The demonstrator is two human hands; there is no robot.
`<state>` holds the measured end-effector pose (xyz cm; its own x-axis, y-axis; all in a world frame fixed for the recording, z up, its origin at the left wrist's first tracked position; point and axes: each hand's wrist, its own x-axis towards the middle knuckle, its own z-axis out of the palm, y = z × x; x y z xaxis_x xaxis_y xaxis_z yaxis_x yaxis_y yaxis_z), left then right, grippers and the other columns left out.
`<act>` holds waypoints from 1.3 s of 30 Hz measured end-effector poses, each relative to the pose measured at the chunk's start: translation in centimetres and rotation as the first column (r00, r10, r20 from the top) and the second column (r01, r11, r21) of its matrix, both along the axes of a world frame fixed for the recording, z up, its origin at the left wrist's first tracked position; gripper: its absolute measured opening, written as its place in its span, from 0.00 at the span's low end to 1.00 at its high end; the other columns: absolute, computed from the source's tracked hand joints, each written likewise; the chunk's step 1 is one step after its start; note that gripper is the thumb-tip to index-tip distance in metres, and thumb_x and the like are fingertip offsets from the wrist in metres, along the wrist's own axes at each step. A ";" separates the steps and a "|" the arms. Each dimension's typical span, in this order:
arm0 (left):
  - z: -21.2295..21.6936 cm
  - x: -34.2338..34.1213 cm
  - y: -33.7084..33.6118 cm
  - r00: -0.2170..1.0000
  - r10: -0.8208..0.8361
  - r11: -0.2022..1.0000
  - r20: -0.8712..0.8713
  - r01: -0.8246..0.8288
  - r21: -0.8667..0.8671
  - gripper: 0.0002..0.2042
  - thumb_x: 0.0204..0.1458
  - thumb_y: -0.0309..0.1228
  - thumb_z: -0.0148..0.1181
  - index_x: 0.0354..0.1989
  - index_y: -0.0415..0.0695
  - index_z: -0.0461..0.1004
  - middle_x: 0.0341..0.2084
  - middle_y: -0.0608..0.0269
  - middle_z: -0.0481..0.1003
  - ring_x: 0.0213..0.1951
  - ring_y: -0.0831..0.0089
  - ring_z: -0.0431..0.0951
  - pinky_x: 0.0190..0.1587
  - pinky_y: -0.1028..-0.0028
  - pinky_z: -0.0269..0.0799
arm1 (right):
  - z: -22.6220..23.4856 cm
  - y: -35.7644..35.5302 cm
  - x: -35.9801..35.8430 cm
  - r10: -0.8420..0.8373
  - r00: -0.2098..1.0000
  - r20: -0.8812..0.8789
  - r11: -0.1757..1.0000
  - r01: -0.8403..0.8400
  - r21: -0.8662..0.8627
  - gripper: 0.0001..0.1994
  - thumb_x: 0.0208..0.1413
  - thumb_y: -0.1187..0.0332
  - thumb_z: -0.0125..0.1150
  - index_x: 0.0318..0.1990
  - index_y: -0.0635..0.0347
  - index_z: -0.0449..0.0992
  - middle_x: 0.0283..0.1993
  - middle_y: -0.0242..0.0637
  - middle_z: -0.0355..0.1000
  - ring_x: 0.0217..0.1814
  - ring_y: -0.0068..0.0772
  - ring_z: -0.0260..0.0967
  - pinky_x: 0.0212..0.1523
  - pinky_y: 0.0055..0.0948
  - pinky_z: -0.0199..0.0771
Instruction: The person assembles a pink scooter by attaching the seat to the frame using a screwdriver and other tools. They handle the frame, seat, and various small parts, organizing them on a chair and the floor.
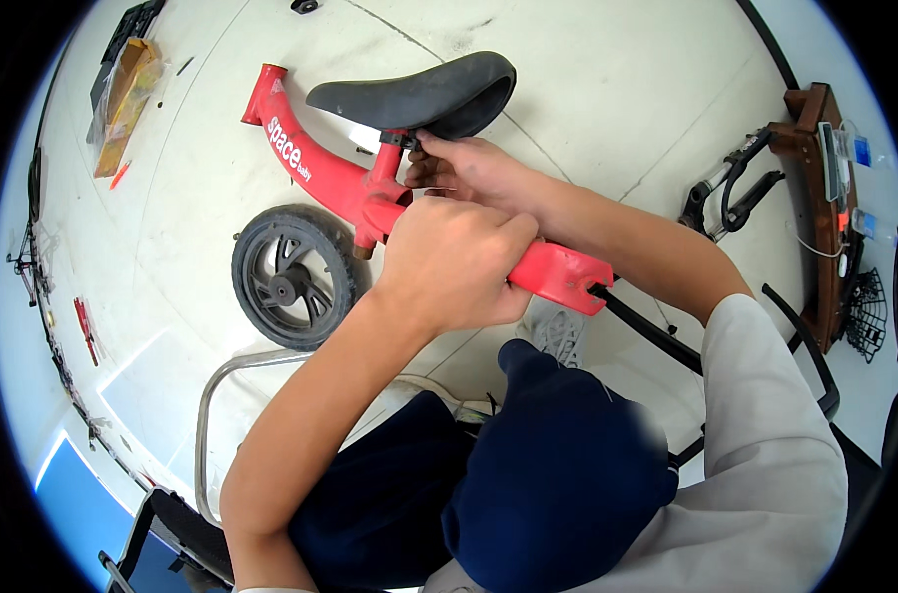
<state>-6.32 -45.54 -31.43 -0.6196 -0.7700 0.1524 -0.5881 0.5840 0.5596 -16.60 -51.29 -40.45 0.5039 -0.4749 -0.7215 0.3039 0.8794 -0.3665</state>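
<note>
A red balance-bike frame [322, 186] with white lettering is held above the pale floor. My left hand [459, 262] is closed round its rear section, near the notched fork end. A black saddle [409, 94] sits on the short seat tube, joined by a black seat clamp [397, 139]. At that clamp, my right hand [473, 173] has its thumb against the clamp's right side. Its other fingers curl below, partly hidden, beside the seat tube. Left of my left forearm lies a black wheel [287, 289] with a spoked hub.
A silver metal tube [210, 425] bends near my left elbow. On the right, a black fork part [711, 203] lies by a brown wooden stand [814, 128]. A bagged yellow-brown carton [128, 104] and red-handled pliers [85, 329] are on the left.
</note>
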 end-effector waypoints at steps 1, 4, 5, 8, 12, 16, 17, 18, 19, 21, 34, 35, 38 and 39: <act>0.0 -0.1 -0.1 1.000 0.000 1.000 -0.001 0.000 0.001 0.09 0.24 0.29 0.60 0.20 0.45 0.72 0.12 0.62 0.69 0.17 0.60 0.71 0.19 0.65 0.66 | -0.3 -0.1 -0.1 0.023 1.000 0.008 1.000 -0.023 -0.004 0.11 0.68 0.59 0.51 0.40 0.56 0.72 0.38 0.32 0.73 0.39 0.28 0.70 0.42 0.32 0.69; 0.1 -0.2 -0.3 1.000 0.001 1.000 0.009 -0.001 0.014 0.09 0.24 0.29 0.60 0.20 0.45 0.72 0.12 0.62 0.70 0.17 0.60 0.72 0.20 0.64 0.66 | -0.2 -0.7 0.0 0.057 0.997 0.043 0.998 -0.057 0.018 0.12 0.68 0.59 0.47 0.38 0.55 0.70 0.34 0.31 0.69 0.37 0.27 0.66 0.42 0.31 0.69; 0.1 -0.1 -0.3 1.000 0.001 1.000 0.020 -0.002 0.022 0.09 0.24 0.29 0.60 0.20 0.45 0.72 0.12 0.62 0.70 0.17 0.60 0.72 0.20 0.64 0.66 | 0.0 -1.0 -0.2 0.043 0.997 0.061 0.998 -0.045 0.046 0.12 0.68 0.60 0.45 0.37 0.56 0.70 0.33 0.31 0.69 0.36 0.29 0.66 0.41 0.31 0.68; 0.2 0.0 -0.1 1.000 0.009 0.999 0.030 -0.010 0.044 0.09 0.25 0.30 0.60 0.20 0.45 0.72 0.12 0.62 0.70 0.17 0.60 0.72 0.19 0.64 0.64 | 0.3 -0.8 0.0 0.033 0.994 0.106 0.996 -0.041 0.075 0.12 0.67 0.61 0.43 0.36 0.56 0.69 0.30 0.33 0.68 0.34 0.30 0.64 0.38 0.31 0.66; 0.1 -0.3 0.2 1.000 -0.001 0.999 0.011 0.000 0.048 0.09 0.25 0.30 0.61 0.19 0.45 0.71 0.12 0.63 0.69 0.17 0.60 0.72 0.18 0.64 0.62 | -1.7 -0.8 -0.3 0.080 0.967 0.242 0.991 -0.103 0.084 0.11 0.66 0.61 0.45 0.35 0.56 0.68 0.28 0.34 0.66 0.31 0.31 0.60 0.37 0.32 0.64; -0.2 -0.2 0.4 1.000 -0.005 0.999 0.026 0.003 0.052 0.09 0.26 0.30 0.61 0.19 0.44 0.70 0.12 0.63 0.69 0.17 0.60 0.72 0.19 0.63 0.62 | -1.6 -1.0 -0.8 0.160 0.955 0.251 0.981 -0.181 0.064 0.10 0.66 0.61 0.45 0.35 0.55 0.68 0.28 0.34 0.65 0.30 0.31 0.58 0.38 0.34 0.65; -0.4 -0.2 0.4 1.000 -0.007 0.999 0.024 0.006 0.054 0.09 0.26 0.30 0.61 0.18 0.44 0.70 0.12 0.62 0.69 0.17 0.60 0.72 0.20 0.63 0.63 | -1.2 -1.0 -0.8 0.170 0.959 0.226 0.979 -0.190 0.072 0.11 0.66 0.61 0.44 0.35 0.55 0.68 0.29 0.34 0.65 0.30 0.31 0.58 0.38 0.34 0.65; -0.3 -0.1 0.3 1.000 -0.012 0.998 0.020 0.011 0.054 0.09 0.26 0.30 0.61 0.18 0.44 0.70 0.12 0.62 0.69 0.17 0.60 0.72 0.20 0.63 0.63 | -0.5 -1.0 -0.8 0.177 0.964 0.200 0.978 -0.195 0.078 0.11 0.66 0.61 0.44 0.35 0.55 0.68 0.29 0.34 0.66 0.31 0.31 0.58 0.39 0.34 0.65; -0.3 -0.1 0.3 0.999 -0.014 0.998 0.029 0.012 0.068 0.08 0.26 0.30 0.61 0.18 0.44 0.70 0.12 0.62 0.70 0.18 0.60 0.72 0.20 0.63 0.63 | -0.1 -0.8 -0.6 0.153 0.975 0.163 0.982 -0.168 0.086 0.11 0.66 0.60 0.44 0.35 0.54 0.67 0.29 0.34 0.66 0.31 0.31 0.58 0.39 0.33 0.65; -0.2 -0.2 0.3 0.999 -0.017 0.995 0.046 0.012 0.095 0.08 0.27 0.30 0.61 0.18 0.44 0.70 0.12 0.62 0.70 0.18 0.60 0.72 0.21 0.63 0.64 | 0.5 -0.5 -0.2 0.105 0.991 0.087 0.989 -0.113 0.096 0.11 0.66 0.60 0.44 0.34 0.54 0.67 0.29 0.34 0.66 0.31 0.30 0.58 0.39 0.32 0.65; 0.2 -0.2 0.4 0.990 -0.046 0.985 0.133 0.023 0.171 0.08 0.27 0.32 0.61 0.18 0.44 0.71 0.14 0.62 0.72 0.19 0.59 0.74 0.23 0.63 0.65 | 0.8 -0.3 -0.4 0.121 0.989 0.089 0.989 -0.128 0.079 0.11 0.66 0.60 0.44 0.38 0.56 0.68 0.35 0.35 0.69 0.36 0.31 0.65 0.42 0.34 0.69; 0.2 -0.2 0.4 0.990 -0.050 0.984 0.133 0.026 0.175 0.08 0.28 0.32 0.61 0.18 0.44 0.71 0.14 0.61 0.72 0.19 0.59 0.74 0.23 0.63 0.65 | 0.4 -0.1 -0.6 0.112 0.987 0.115 0.989 -0.122 0.081 0.11 0.66 0.60 0.43 0.39 0.56 0.68 0.35 0.35 0.69 0.36 0.31 0.65 0.42 0.34 0.70; 0.1 -0.2 0.5 0.990 -0.057 0.984 0.128 0.034 0.177 0.08 0.28 0.32 0.61 0.19 0.43 0.71 0.15 0.61 0.72 0.20 0.59 0.74 0.23 0.63 0.65 | 0.1 0.0 -0.5 0.081 0.989 0.123 0.993 -0.091 0.076 0.10 0.66 0.61 0.44 0.39 0.57 0.68 0.35 0.34 0.69 0.36 0.31 0.65 0.42 0.35 0.70; 0.1 -0.2 0.5 0.990 -0.059 0.983 0.127 0.036 0.178 0.08 0.28 0.32 0.61 0.19 0.43 0.71 0.15 0.61 0.72 0.20 0.59 0.74 0.23 0.63 0.66 | 0.1 0.0 -0.4 0.069 0.991 0.115 0.994 -0.078 0.074 0.10 0.66 0.61 0.45 0.38 0.57 0.68 0.35 0.34 0.69 0.35 0.32 0.65 0.41 0.35 0.70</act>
